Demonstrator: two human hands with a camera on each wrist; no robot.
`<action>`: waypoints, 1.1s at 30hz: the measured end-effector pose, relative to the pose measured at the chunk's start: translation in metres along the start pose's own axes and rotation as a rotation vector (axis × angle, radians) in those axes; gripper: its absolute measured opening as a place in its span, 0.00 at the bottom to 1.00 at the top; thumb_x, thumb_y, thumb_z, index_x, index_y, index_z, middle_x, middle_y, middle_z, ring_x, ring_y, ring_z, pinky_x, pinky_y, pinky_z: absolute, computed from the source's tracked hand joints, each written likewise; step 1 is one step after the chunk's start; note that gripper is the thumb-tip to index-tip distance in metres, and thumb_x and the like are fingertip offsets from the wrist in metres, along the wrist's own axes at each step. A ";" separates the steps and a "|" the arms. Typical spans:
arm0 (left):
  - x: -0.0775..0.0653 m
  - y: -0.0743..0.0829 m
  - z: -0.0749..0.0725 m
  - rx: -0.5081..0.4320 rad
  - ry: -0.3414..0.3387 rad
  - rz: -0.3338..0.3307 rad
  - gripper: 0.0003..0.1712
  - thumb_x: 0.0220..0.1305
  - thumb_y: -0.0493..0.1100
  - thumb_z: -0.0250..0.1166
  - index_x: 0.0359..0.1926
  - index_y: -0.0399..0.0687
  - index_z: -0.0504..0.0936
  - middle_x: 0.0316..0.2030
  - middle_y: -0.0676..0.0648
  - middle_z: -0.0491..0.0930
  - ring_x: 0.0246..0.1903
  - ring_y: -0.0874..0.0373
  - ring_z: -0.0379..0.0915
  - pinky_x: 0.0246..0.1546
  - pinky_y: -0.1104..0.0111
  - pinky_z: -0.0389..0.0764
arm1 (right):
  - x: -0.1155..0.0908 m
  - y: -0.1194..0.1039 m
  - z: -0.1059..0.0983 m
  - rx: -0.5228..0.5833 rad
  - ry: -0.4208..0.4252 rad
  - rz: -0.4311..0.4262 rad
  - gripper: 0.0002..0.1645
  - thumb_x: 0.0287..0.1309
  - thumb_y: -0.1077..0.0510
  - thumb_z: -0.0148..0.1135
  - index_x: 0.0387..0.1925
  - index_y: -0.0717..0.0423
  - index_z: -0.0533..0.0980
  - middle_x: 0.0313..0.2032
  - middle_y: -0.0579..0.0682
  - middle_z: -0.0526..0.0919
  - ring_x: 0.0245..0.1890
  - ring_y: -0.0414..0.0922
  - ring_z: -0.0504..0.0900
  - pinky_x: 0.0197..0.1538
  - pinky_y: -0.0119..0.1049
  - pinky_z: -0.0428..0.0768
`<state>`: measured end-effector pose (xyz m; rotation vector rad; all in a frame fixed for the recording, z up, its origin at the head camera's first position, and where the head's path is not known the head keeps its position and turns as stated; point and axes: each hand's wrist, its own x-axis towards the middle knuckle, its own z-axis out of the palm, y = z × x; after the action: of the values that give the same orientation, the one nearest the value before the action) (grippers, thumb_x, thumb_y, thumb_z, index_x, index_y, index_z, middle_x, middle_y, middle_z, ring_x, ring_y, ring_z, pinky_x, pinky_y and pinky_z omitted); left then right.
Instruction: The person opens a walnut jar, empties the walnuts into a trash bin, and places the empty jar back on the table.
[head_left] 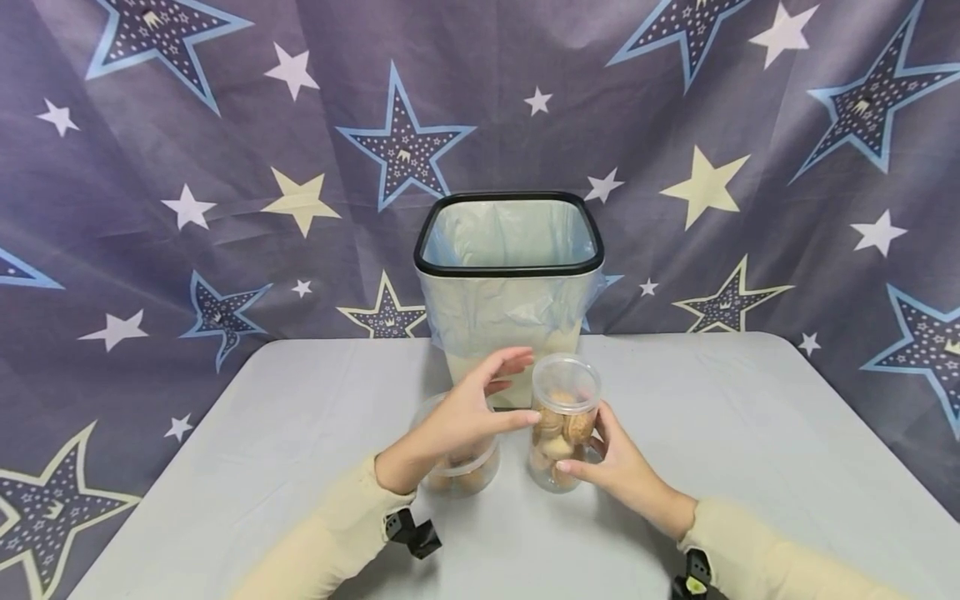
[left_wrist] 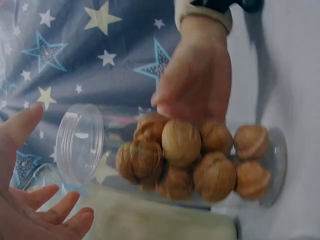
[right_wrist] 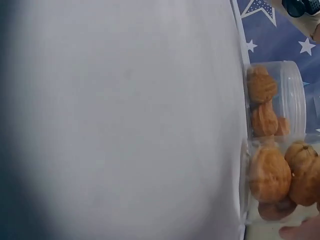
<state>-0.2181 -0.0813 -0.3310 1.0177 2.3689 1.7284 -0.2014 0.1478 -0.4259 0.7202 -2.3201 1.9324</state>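
Observation:
A tall clear plastic jar (head_left: 556, 442) with several walnuts inside stands upright on the table. My right hand (head_left: 622, 471) holds its lower right side, thumb in front and fingers behind. At the jar's upper left is my left hand (head_left: 472, 408), fingers apart and extended, thumb tip right at the jar's side. Beneath the left wrist sits a shorter, wider clear jar (head_left: 468, 479), partly hidden, also with walnuts. The left wrist view shows the tall jar's ribbed clear top (left_wrist: 80, 145) beside the open left fingers (left_wrist: 65, 222). In the right wrist view, the short jar (right_wrist: 270, 100) appears beside the tall one.
Behind the jars stands a pale bin (head_left: 510, 321) with a black rim and a bluish liner bag. The light grey table (head_left: 720, 417) reaches back to a dark curtain (head_left: 495, 83) printed with stars.

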 end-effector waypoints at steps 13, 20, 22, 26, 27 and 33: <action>0.014 0.004 0.014 -0.118 0.031 -0.094 0.43 0.51 0.34 0.70 0.67 0.41 0.61 0.64 0.43 0.64 0.64 0.51 0.59 0.67 0.61 0.57 | -0.002 0.004 0.010 0.131 0.100 0.171 0.49 0.45 0.67 0.69 0.65 0.64 0.52 0.60 0.60 0.64 0.56 0.34 0.66 0.67 0.56 0.54; 0.022 0.005 0.017 -0.179 -0.032 -0.136 0.44 0.51 0.32 0.70 0.68 0.40 0.60 0.67 0.43 0.61 0.67 0.51 0.56 0.68 0.63 0.55 | -0.003 0.003 0.017 0.168 0.114 0.230 0.48 0.44 0.67 0.70 0.63 0.63 0.53 0.59 0.57 0.64 0.58 0.43 0.65 0.67 0.52 0.56; 0.024 0.005 0.018 -0.182 -0.046 -0.132 0.44 0.50 0.31 0.69 0.68 0.38 0.59 0.67 0.42 0.61 0.67 0.50 0.56 0.68 0.63 0.55 | -0.003 0.003 0.018 0.168 0.117 0.248 0.48 0.44 0.66 0.70 0.64 0.62 0.52 0.60 0.57 0.63 0.59 0.46 0.65 0.67 0.51 0.57; 0.027 0.003 0.019 -0.187 -0.064 -0.135 0.45 0.50 0.31 0.69 0.68 0.39 0.59 0.68 0.43 0.60 0.67 0.51 0.56 0.68 0.64 0.56 | -0.005 0.004 0.020 0.185 0.118 0.271 0.49 0.45 0.67 0.70 0.65 0.61 0.52 0.62 0.58 0.62 0.63 0.51 0.62 0.68 0.50 0.55; 0.028 0.003 0.019 -0.189 -0.066 -0.134 0.45 0.50 0.31 0.70 0.69 0.39 0.59 0.68 0.43 0.61 0.67 0.51 0.56 0.68 0.63 0.56 | -0.005 0.004 0.020 0.189 0.119 0.272 0.49 0.45 0.67 0.70 0.66 0.61 0.52 0.63 0.57 0.61 0.64 0.51 0.60 0.69 0.50 0.54; 0.031 0.002 0.023 -0.189 -0.065 -0.145 0.47 0.48 0.32 0.71 0.69 0.44 0.60 0.65 0.47 0.65 0.61 0.54 0.65 0.63 0.65 0.64 | -0.007 0.007 0.020 0.194 0.112 0.255 0.49 0.47 0.66 0.69 0.68 0.59 0.53 0.64 0.55 0.63 0.62 0.42 0.65 0.65 0.32 0.62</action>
<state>-0.2321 -0.0460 -0.3274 0.8397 2.1330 1.7953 -0.1927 0.1321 -0.4390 0.3258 -2.2742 2.2623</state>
